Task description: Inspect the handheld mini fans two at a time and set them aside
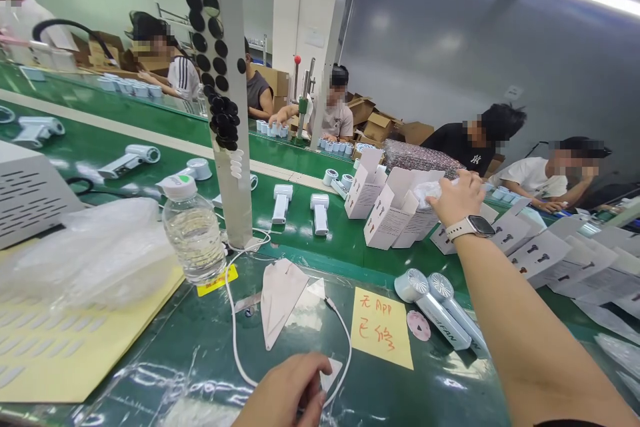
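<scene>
My right hand (pixel 457 199), with a watch on the wrist, reaches far out over the green belt and is closed on something white in clear wrap, pushed into an open white carton (pixel 397 210). A second open carton (pixel 364 183) stands just left of it. My left hand (pixel 290 390) rests low at the near table edge with its fingers curled on a white cable (pixel 233 320) and a small white piece. Two pale blue hand-held fans (pixel 440 307) lie on the table beside my right forearm.
A water bottle (pixel 193 227), clear bags (pixel 95 247), a folded face mask (pixel 277 297), a yellow note (pixel 381 328) and a yellow sheet lie near me. A post (pixel 235 113) with black discs rises ahead. Flat cartons (pixel 555 250) pile at right. Several people sit across the belt.
</scene>
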A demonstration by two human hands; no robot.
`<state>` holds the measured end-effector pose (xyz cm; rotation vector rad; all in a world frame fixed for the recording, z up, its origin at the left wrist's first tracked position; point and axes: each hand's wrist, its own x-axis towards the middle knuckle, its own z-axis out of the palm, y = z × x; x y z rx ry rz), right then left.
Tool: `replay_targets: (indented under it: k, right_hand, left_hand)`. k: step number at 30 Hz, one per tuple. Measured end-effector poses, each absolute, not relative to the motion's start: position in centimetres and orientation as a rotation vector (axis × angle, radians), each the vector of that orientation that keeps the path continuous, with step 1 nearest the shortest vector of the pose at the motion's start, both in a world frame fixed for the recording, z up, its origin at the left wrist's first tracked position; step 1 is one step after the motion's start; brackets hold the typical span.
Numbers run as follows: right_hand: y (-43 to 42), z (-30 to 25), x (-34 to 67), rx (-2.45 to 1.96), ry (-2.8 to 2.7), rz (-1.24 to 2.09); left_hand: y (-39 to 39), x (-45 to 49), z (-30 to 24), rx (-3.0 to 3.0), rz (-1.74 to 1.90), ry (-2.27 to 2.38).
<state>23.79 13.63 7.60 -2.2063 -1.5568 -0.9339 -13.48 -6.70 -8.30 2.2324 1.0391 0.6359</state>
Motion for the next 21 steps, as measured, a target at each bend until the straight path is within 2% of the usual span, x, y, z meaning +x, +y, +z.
replay_targets:
  k: [4,9,16,21]
  right_hand:
    - [14.7,8.3,24.1,-2.179,-1.725,-0.853]
    - [16.1,8.3,24.4,-2.056,-1.895,-0.667]
    - [14.5,8.9,24.6,-2.057,-1.457,-0.613]
    - [6.8,6.8,22.7,-2.054,-1.290,-0.411]
  left_hand:
    - [-6.6,-13.2,-9.7,2.221,0.687,1.058]
    - [-6.8,-13.7,-8.2,2.165,0.619,1.064]
    - [-6.9,-13.8,-7.0,2.023,0.592,1.075]
    - [-7.0,-13.8,-7.2,1.950,0.776,1.053]
